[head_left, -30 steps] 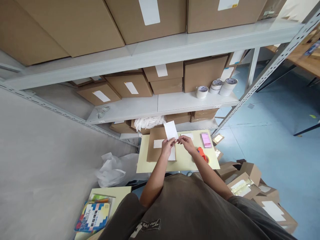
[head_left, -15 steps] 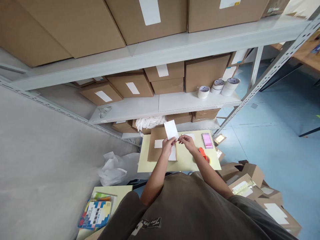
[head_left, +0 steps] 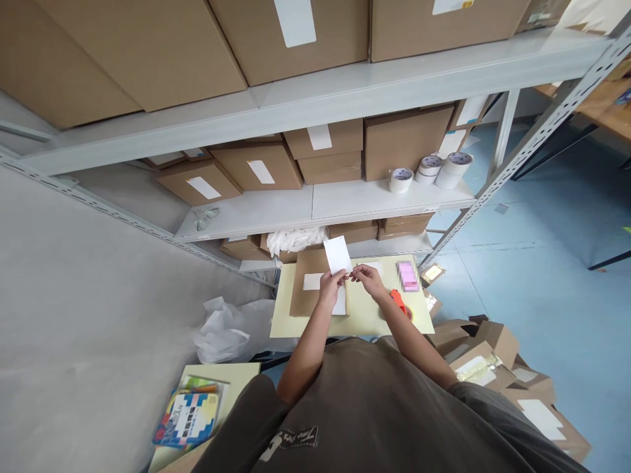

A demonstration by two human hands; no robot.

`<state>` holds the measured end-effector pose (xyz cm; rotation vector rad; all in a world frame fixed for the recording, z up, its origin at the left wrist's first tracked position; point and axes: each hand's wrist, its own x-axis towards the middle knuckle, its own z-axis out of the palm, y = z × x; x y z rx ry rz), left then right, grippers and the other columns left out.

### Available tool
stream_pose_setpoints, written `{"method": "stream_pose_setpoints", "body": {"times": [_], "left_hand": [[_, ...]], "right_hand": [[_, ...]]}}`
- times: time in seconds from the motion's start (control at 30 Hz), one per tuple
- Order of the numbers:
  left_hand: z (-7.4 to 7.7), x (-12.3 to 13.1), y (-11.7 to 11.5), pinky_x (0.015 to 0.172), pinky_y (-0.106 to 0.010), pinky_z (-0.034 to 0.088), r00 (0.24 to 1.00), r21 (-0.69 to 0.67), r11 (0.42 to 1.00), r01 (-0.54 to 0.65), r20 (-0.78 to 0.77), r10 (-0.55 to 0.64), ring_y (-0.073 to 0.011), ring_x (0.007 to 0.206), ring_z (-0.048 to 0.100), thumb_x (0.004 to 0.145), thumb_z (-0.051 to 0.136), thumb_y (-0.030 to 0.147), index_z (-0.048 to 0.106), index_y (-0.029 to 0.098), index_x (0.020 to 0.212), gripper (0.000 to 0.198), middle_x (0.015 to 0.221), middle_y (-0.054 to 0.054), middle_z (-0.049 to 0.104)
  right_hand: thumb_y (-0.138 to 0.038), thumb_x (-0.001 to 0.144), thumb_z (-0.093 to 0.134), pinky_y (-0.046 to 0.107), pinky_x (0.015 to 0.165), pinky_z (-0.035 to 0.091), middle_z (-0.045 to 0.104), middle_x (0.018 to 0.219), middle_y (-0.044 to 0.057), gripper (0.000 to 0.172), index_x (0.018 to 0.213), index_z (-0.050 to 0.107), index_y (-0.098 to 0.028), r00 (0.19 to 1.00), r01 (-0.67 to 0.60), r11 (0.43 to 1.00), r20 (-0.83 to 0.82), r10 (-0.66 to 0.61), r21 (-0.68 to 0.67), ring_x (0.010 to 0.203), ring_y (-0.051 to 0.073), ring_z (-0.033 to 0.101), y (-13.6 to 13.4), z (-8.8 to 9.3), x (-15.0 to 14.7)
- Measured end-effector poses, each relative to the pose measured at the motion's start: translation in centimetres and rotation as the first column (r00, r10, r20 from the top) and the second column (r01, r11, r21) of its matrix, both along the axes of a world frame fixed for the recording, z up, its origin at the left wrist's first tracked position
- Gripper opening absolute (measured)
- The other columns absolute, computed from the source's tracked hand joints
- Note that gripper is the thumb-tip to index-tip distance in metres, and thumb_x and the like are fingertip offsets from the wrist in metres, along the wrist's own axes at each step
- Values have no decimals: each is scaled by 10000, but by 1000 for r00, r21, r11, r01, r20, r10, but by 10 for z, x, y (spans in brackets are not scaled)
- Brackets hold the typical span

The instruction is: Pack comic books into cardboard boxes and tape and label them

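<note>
While both hands meet above the table, the scene reads as follows
Left hand (head_left: 329,286): fingers pinched together on the lower edge of a white label sheet (head_left: 338,255), which stands upright above the brown carton
Right hand (head_left: 369,281): fingertips closed on the sheet's lower right corner, just beside the left hand
Brown carton (head_left: 309,289): lies flat on the table under the hands, with a white label on its top
Table (head_left: 362,315): pale yellow top; on it a pink pad (head_left: 407,276) to the right and an orange tape dispenser (head_left: 400,303) near the right forearm
Shelving (head_left: 315,203): grey metal rack behind the table, filled with labelled cardboard boxes; three tape rolls (head_left: 428,171) on the middle shelf
Floor: blue on the right with loose cartons (head_left: 493,361); a white plastic bag (head_left: 227,332) to the left of the table
Wall: plain grey, at the left
</note>
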<state>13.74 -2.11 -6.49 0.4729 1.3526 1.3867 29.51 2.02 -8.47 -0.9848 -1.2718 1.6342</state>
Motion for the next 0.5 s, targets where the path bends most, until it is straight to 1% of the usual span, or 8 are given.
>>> {"method": "stream_pose_setpoints", "body": {"times": [0.1, 0.17, 0.23, 0.3, 0.33, 0.4, 0.47, 0.5], "left_hand": [[-1, 2, -2, 673, -295, 461, 1000, -3, 1000, 20, 8, -20, -199, 754, 724, 592, 984, 430, 764, 156, 878, 453, 821, -92, 791], [1, 3, -4, 701, -298, 486, 999, -10, 1000, 7, -40, -8, -207, 791, 736, 606, 990, 426, 770, 167, 950, 484, 896, -97, 807], [6, 4, -6, 760, -300, 521, 982, 12, 998, -68, -175, 69, -221, 894, 751, 603, 1009, 385, 776, 199, 1052, 539, 1038, -101, 818], [12, 5, -10, 835, -305, 547, 939, 87, 990, -110, -319, 132, -244, 1030, 749, 619, 1016, 352, 792, 234, 1087, 532, 1149, -105, 811], [15, 6, -12, 857, -311, 556, 924, 121, 990, -77, -363, 116, -256, 1060, 746, 644, 1009, 359, 808, 238, 1054, 473, 1146, -110, 811], [21, 7, -15, 864, -337, 577, 921, 148, 986, 79, -388, -16, -271, 1003, 760, 719, 973, 410, 835, 225, 968, 339, 1051, -118, 822], [23, 9, -19, 852, -367, 597, 913, 147, 966, 214, -381, -144, -270, 889, 769, 774, 933, 458, 855, 212, 946, 310, 967, -115, 831], [24, 10, -21, 852, -378, 605, 907, 152, 957, 246, -385, -172, -270, 864, 772, 796, 915, 474, 865, 211, 968, 318, 965, -113, 838]], "right_hand": [[-582, 861, 750, 357, 773, 568, 765, 818, 30, 340, 869, 708, -245, 1000, -20, 999, -1, 20, 25, 762, 200, 703, -1, 3, 2], [-597, 874, 744, 357, 779, 566, 756, 824, 30, 357, 870, 702, -243, 999, -37, 998, 0, 37, 51, 766, 199, 695, -2, 6, 3], [-608, 887, 740, 353, 771, 562, 754, 842, 32, 368, 871, 698, -243, 999, -50, 996, 0, 50, 77, 764, 196, 688, -4, 9, 5], [-621, 900, 734, 355, 763, 560, 753, 858, 34, 379, 879, 699, -245, 998, -59, 993, 6, 59, 98, 761, 198, 685, -6, 11, 6], [-629, 906, 730, 359, 765, 563, 750, 859, 34, 385, 884, 702, -246, 998, -65, 992, 14, 64, 107, 763, 201, 684, -7, 11, 7], [-642, 914, 725, 371, 781, 573, 743, 857, 35, 395, 898, 713, -247, 997, -75, 990, 27, 72, 123, 778, 210, 687, -9, 11, 7], [-655, 915, 722, 380, 790, 579, 738, 849, 39, 409, 911, 722, -246, 997, -80, 988, 33, 76, 134, 793, 221, 690, -10, 10, 7], [-664, 916, 718, 382, 786, 579, 735, 841, 41, 418, 915, 723, -246, 996, -81, 987, 38, 77, 140, 794, 226, 690, -11, 9, 7]]}}
